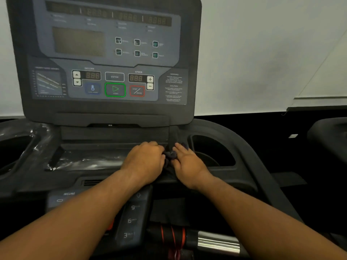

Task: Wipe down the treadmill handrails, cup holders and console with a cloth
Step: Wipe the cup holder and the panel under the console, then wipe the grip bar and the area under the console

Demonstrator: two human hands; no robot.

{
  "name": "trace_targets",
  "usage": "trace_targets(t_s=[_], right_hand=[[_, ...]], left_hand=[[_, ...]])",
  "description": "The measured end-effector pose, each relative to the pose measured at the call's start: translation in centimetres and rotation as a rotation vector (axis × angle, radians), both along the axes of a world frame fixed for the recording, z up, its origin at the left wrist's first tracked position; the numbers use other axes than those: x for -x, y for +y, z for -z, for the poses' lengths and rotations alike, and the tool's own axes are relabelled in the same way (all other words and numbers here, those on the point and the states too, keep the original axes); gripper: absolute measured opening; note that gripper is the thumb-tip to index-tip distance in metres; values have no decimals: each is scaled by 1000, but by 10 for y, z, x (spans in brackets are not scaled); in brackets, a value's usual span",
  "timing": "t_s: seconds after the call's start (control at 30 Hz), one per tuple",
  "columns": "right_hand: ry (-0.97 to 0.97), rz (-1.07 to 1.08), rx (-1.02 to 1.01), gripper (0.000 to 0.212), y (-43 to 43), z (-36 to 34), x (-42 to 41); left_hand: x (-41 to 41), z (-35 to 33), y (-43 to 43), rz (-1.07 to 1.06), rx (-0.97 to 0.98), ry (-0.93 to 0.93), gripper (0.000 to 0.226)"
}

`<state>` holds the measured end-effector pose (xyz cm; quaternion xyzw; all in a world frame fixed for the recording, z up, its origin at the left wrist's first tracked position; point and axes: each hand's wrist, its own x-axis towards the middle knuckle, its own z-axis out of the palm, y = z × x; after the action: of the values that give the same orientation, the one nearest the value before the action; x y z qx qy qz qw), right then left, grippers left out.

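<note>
A dark cloth (170, 155) lies bunched on the treadmill's tray, just left of the right cup holder (212, 149). My left hand (145, 160) and my right hand (187, 164) sit side by side on it, fingers curled into the fabric. The console (105, 59) rises behind them with its START and STOP buttons. White smears cover the tray (88, 160) to the left and the rim of the left cup holder (16, 147). A chrome and black front handrail (216, 243) runs across the bottom.
Keypads marked INCLINE (63, 197) and with speed numbers (132, 220) lie under my forearms. A pale wall (262, 53) stands behind the console. Another dark machine (328, 132) is at the right edge.
</note>
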<state>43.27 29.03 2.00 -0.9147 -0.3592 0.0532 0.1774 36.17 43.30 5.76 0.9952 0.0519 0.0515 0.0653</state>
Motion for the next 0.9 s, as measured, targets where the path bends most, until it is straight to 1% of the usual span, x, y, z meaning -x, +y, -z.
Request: trace_targets(t_s=[0.13,0.3,0.5,0.6,0.67,0.77,0.83,0.9], right_hand=[[-58,-88,-7,47,-34,11,8],[-169,-203,150,49,-87,19,-10],[-198,-93,258,48,-156,4,-39],[-203,-82,321,49,-186,-1,-45],[-168,-62,291,45,-187,-3,-45],[-41,41,85,26,-187,-15,-41],[57,91,-30,23,-197,-27,-36],[88,73,-72,22,-208,-40,-25]], left_hand=[[-8,-4,-18,25,13,31,32],[-15,0,-41,101,-13,84,32],[-25,6,-67,166,1,91,33],[-29,3,-84,206,28,86,34],[-27,3,-93,223,60,93,33],[-24,6,-105,272,119,121,29],[-23,7,-114,290,141,134,27],[-21,6,-123,285,143,131,26]])
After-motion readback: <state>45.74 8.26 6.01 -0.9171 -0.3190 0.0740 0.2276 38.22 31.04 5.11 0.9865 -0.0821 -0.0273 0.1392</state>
